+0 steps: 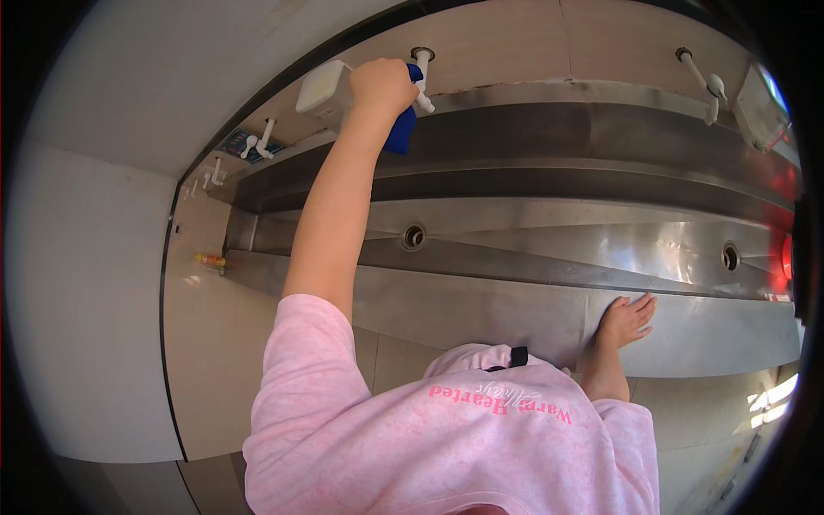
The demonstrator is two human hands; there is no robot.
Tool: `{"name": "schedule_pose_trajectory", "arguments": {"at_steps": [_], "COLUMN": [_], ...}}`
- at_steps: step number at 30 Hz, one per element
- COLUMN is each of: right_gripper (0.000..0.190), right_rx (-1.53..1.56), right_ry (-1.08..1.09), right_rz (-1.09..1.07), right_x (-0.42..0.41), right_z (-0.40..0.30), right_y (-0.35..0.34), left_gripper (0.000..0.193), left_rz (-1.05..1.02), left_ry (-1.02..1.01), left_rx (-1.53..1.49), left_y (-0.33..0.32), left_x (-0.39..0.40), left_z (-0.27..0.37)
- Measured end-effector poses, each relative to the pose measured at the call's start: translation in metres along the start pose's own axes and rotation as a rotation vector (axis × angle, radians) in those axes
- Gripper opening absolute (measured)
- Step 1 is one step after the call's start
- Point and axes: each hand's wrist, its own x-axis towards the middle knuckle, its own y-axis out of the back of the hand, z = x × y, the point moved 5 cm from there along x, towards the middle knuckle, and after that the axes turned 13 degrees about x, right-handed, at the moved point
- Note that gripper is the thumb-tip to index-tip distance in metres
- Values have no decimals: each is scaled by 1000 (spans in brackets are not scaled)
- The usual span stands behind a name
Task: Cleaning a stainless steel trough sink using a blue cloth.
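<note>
My left hand (384,85) reaches up to the tiled wall and is closed on a blue cloth (402,131), which hangs below the fist beside a white plastic tap (423,84). The hand hides part of the cloth and may touch the tap; I cannot tell. Just left of it is a white wall-mounted box (324,90). My right hand (627,320) rests palm down, fingers spread, on the broad front rim of a long stainless steel trough sink (489,306), holding nothing.
The trough has two round drains (413,237). More white taps (259,145) line the wall, one at the right (713,90) beside a translucent box (761,109). A small orange-yellow bottle (210,260) lies near the trough's left end. A red object (786,256) is at the far right.
</note>
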Motion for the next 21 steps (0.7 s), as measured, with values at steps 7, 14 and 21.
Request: {"name": "schedule_pose_trajectory", "arguments": {"at_steps": [7,14,21], "right_gripper": [55,56,55], "right_rx": [-23,-26,-84], "right_ry": [20,8,29], "right_rz": [27,37,49], "right_x": [0,0,1], "right_z": [2,2,2], "right_y": [-3,-4,-9], "left_gripper": [27,29,29], "left_rz": [115,144,380], "left_ry": [-42,34,227], "left_rx": [-74,-151,-748], "left_y": [-4,-7,-35], "left_x": [-12,-19,-25], "left_z": [-2,-15,-92]}}
